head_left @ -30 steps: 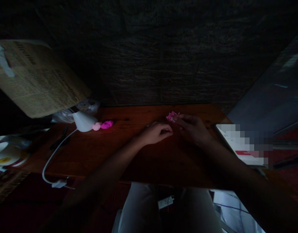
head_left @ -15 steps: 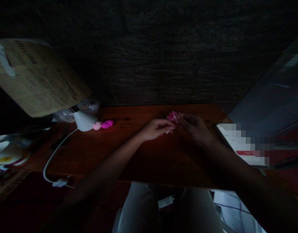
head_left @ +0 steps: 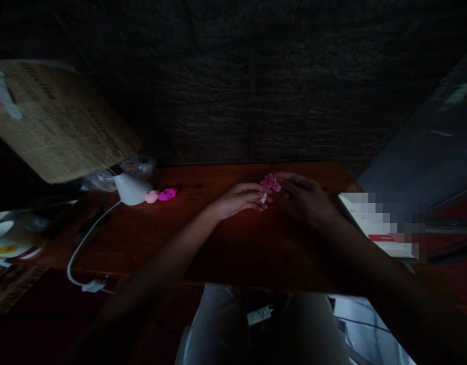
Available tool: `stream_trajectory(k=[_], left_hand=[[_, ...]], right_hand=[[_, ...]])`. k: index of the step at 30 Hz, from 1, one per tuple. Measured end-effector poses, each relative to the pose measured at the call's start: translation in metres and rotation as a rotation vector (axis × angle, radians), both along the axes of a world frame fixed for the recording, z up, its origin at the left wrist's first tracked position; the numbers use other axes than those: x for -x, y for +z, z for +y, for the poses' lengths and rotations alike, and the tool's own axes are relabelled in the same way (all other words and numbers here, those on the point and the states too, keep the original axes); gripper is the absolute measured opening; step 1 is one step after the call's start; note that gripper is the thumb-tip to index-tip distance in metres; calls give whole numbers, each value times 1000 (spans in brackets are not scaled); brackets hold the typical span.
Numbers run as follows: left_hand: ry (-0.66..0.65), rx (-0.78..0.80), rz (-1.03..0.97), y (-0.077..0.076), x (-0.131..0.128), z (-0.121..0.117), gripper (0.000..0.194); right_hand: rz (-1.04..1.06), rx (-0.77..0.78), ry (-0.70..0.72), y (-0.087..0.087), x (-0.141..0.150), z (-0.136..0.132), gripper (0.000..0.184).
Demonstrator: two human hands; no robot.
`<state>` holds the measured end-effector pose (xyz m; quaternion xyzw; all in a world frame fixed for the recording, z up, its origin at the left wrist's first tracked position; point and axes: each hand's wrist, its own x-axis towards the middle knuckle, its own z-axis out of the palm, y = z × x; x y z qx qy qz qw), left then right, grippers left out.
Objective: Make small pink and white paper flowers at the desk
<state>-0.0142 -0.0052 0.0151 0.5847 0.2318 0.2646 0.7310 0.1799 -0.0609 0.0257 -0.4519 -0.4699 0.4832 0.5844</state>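
Observation:
Over the middle of the wooden table, my left hand (head_left: pixel 243 199) is closed on a small white piece (head_left: pixel 263 197), pinched between thumb and fingers; its kind is too small to make out. Just to the right, my right hand (head_left: pixel 302 195) pinches a pink ruffled piece (head_left: pixel 270 182) that looks like crinkled paper or cloth, with a thin white strip at its right side. My left fingertips come close to the ruffled piece; dim light hides whether they touch it.
A white lamp base (head_left: pixel 131 189) with a newsprint shade (head_left: pixel 66 121) stands at the left, its white cord (head_left: pixel 81 243) running off the front edge. Beside it lie a pale pink ball (head_left: pixel 151 196) and a magenta crumpled piece (head_left: pixel 168 194). A white box (head_left: pixel 378 223) lies right.
My left hand has shifted slightly left and turned, so the white piece points more upright. My right fingers have moved a little on the pink ruffled piece.

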Motion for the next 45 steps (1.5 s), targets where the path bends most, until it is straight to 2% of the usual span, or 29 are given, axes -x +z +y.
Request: stream_trajectory(k=[5, 9, 16, 19, 25, 32, 40, 45], left_hand=[[51, 24, -15, 2, 0, 1, 33], [137, -46, -16, 2, -1, 3, 39], [291, -148, 87, 0, -3, 2, 37], [332, -200, 40, 0, -5, 2, 39], [292, -265, -1, 0, -8, -1, 45], [348, -206, -2, -4, -9, 1, 41], [419, -146, -13, 1, -12, -4, 30], [400, -140, -19, -1, -14, -4, 37]], right_hand=[[-72, 1, -2, 1, 0, 0, 29], [-31, 1, 10, 1, -2, -1, 29], [-30, 5, 23, 1, 0, -1, 32], [-64, 16, 15, 2, 2, -1, 30], [-73, 29, 4, 0, 3, -1, 32], [-44, 17, 33, -2, 3, 0, 34], [-105, 23, 6, 1, 7, -4, 35], [-161, 7, 21, -8, 6, -1, 36]])
